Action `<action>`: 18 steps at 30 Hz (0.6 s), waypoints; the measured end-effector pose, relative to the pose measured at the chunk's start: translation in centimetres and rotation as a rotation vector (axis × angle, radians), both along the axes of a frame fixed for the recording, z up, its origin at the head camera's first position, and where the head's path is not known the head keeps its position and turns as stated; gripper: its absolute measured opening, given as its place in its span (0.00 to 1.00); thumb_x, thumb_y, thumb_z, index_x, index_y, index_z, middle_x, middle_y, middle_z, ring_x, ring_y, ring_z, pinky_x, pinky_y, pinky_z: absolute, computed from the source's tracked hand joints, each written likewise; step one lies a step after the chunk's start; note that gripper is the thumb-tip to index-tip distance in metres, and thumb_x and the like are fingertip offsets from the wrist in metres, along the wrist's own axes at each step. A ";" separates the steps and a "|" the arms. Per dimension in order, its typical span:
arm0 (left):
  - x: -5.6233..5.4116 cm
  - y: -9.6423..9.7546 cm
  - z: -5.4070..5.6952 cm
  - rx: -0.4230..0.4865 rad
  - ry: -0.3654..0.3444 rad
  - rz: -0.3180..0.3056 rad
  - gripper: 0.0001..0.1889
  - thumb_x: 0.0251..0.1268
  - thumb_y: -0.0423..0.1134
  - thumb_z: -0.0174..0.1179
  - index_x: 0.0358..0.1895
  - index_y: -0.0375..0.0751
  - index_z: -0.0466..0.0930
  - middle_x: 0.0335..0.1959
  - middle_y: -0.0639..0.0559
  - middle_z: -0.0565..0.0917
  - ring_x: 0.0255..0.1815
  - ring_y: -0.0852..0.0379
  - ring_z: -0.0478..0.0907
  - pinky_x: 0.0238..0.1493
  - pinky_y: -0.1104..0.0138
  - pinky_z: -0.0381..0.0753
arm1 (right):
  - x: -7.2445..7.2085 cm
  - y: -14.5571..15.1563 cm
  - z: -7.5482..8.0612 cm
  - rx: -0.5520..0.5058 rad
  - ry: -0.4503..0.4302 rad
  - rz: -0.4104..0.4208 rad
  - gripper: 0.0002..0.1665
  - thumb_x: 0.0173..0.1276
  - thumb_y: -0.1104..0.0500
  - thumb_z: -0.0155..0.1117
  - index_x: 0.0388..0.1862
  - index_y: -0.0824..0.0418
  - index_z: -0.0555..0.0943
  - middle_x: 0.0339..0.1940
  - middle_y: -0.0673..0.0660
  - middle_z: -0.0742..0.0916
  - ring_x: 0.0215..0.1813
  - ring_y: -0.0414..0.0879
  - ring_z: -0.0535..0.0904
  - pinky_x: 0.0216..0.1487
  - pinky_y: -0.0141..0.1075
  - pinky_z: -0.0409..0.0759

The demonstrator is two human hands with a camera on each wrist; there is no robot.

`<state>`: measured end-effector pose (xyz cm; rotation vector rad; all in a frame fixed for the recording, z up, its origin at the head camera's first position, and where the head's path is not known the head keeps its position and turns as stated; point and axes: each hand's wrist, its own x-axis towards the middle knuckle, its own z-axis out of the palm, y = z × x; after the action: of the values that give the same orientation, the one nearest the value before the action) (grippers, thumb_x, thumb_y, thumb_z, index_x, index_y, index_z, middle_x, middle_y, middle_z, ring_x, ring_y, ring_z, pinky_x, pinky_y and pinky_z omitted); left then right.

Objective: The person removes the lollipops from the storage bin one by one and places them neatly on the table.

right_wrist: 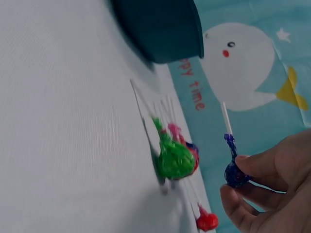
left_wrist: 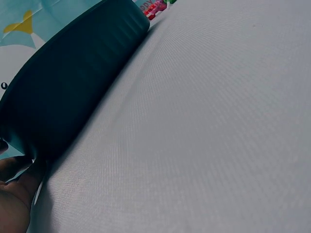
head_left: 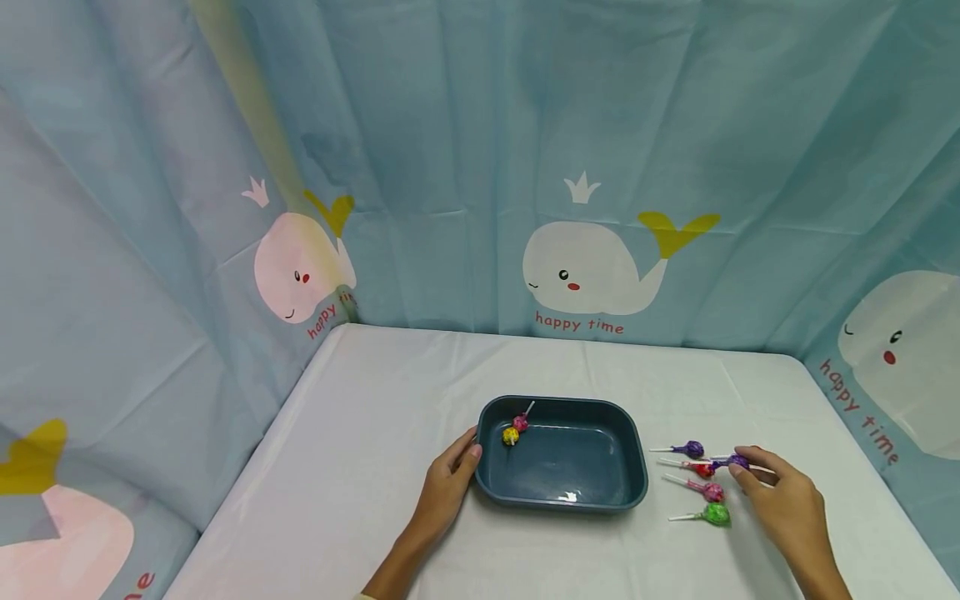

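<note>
My right hand [head_left: 787, 500] pinches a purple lollipop [right_wrist: 235, 174] by its wrapped candy head, between thumb and fingertips. It is raised above the tablecloth, and its white stick points up in the right wrist view. Below and left of that hand lie several lollipops, among them a green one [head_left: 716, 514], a pink one [head_left: 712, 492], a red one [head_left: 703, 470] and another purple one [head_left: 694, 449]. My left hand [head_left: 444, 487] holds the left end of a dark blue-green tray [head_left: 585, 467]. Inside the tray, at its left, are a yellow lollipop [head_left: 510, 436] and a pink-red lollipop [head_left: 521, 423].
A white cloth [head_left: 405, 375] covers the table. Blue curtains [head_left: 465, 167] printed with whales hang behind it and along both sides. The lollipops on the cloth lie just right of the tray, their sticks mostly pointing toward it.
</note>
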<state>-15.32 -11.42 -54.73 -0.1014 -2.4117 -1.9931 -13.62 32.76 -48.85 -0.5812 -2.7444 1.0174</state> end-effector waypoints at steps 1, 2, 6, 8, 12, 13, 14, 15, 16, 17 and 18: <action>0.0 0.0 0.0 0.001 -0.003 0.000 0.27 0.85 0.49 0.54 0.79 0.43 0.70 0.77 0.48 0.75 0.80 0.51 0.69 0.78 0.55 0.67 | 0.1 0.3 -0.1 0.006 0.002 -0.007 0.23 0.76 0.62 0.68 0.66 0.69 0.82 0.65 0.76 0.82 0.63 0.75 0.80 0.56 0.65 0.75; 0.0 0.0 0.0 -0.001 -0.001 -0.001 0.27 0.85 0.49 0.54 0.79 0.43 0.70 0.77 0.48 0.75 0.80 0.50 0.69 0.78 0.55 0.67 | 0.1 0.6 -0.2 0.005 -0.001 -0.014 0.23 0.76 0.62 0.69 0.65 0.70 0.81 0.65 0.77 0.82 0.62 0.75 0.81 0.56 0.65 0.76; 0.0 0.0 0.0 -0.008 0.001 -0.002 0.27 0.85 0.50 0.54 0.79 0.43 0.70 0.78 0.48 0.74 0.80 0.50 0.69 0.78 0.54 0.67 | 0.3 1.9 -0.7 0.006 -0.040 -0.049 0.24 0.76 0.61 0.70 0.65 0.71 0.81 0.61 0.78 0.83 0.57 0.74 0.82 0.50 0.61 0.78; 0.0 0.0 0.0 -0.009 0.001 -0.002 0.27 0.86 0.49 0.54 0.79 0.43 0.70 0.78 0.48 0.74 0.80 0.50 0.69 0.78 0.54 0.67 | 0.4 2.5 -0.9 0.001 -0.058 -0.061 0.24 0.76 0.60 0.70 0.65 0.71 0.81 0.59 0.78 0.85 0.52 0.71 0.85 0.44 0.55 0.79; 0.0 0.0 0.0 -0.010 0.000 0.002 0.27 0.86 0.49 0.54 0.79 0.44 0.71 0.77 0.48 0.75 0.80 0.50 0.69 0.78 0.54 0.67 | 0.5 3.5 -1.4 0.002 -0.069 -0.075 0.23 0.76 0.61 0.69 0.64 0.72 0.81 0.52 0.76 0.88 0.36 0.57 0.89 0.32 0.38 0.77; 0.0 0.0 0.0 -0.009 0.000 0.002 0.27 0.86 0.49 0.54 0.79 0.44 0.71 0.77 0.48 0.75 0.80 0.50 0.69 0.78 0.54 0.67 | 0.5 3.7 -1.5 0.003 -0.073 -0.077 0.23 0.76 0.62 0.69 0.64 0.72 0.81 0.52 0.76 0.88 0.34 0.54 0.89 0.29 0.35 0.76; 0.0 0.0 0.0 -0.011 0.001 0.003 0.26 0.86 0.49 0.54 0.79 0.44 0.71 0.77 0.48 0.75 0.80 0.50 0.69 0.78 0.54 0.67 | 0.5 3.9 -1.6 0.005 -0.075 -0.080 0.23 0.75 0.62 0.69 0.64 0.73 0.80 0.51 0.76 0.88 0.34 0.54 0.89 0.28 0.35 0.76; 0.0 0.0 0.0 -0.011 0.001 0.003 0.26 0.86 0.49 0.54 0.79 0.43 0.71 0.77 0.48 0.75 0.80 0.50 0.69 0.78 0.54 0.67 | 0.5 4.0 -1.8 0.006 -0.077 -0.082 0.23 0.75 0.62 0.69 0.64 0.73 0.80 0.52 0.76 0.88 0.35 0.56 0.89 0.29 0.37 0.78; 0.0 0.0 0.0 -0.012 0.002 0.003 0.27 0.86 0.49 0.54 0.79 0.43 0.71 0.78 0.47 0.74 0.80 0.49 0.69 0.79 0.53 0.67 | 0.5 4.1 -1.9 0.007 -0.078 -0.086 0.23 0.75 0.63 0.69 0.64 0.73 0.80 0.53 0.76 0.88 0.38 0.60 0.89 0.32 0.40 0.80; 0.0 0.0 0.0 -0.012 0.002 0.002 0.27 0.86 0.49 0.54 0.79 0.43 0.71 0.78 0.47 0.74 0.80 0.49 0.69 0.79 0.53 0.67 | 0.5 4.2 -2.0 0.007 -0.078 -0.087 0.23 0.75 0.63 0.69 0.64 0.74 0.80 0.54 0.77 0.87 0.42 0.65 0.88 0.36 0.45 0.82; 0.0 0.0 0.0 -0.011 0.002 0.003 0.27 0.86 0.49 0.54 0.79 0.43 0.71 0.78 0.48 0.74 0.80 0.49 0.68 0.79 0.54 0.67 | 0.5 4.2 -2.2 0.009 -0.084 -0.089 0.23 0.75 0.63 0.69 0.64 0.73 0.80 0.55 0.77 0.86 0.47 0.69 0.87 0.41 0.50 0.82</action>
<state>-15.36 -11.40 -54.78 -0.0998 -2.4210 -1.9780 -13.12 36.97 -51.02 -0.7539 -2.7649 0.9809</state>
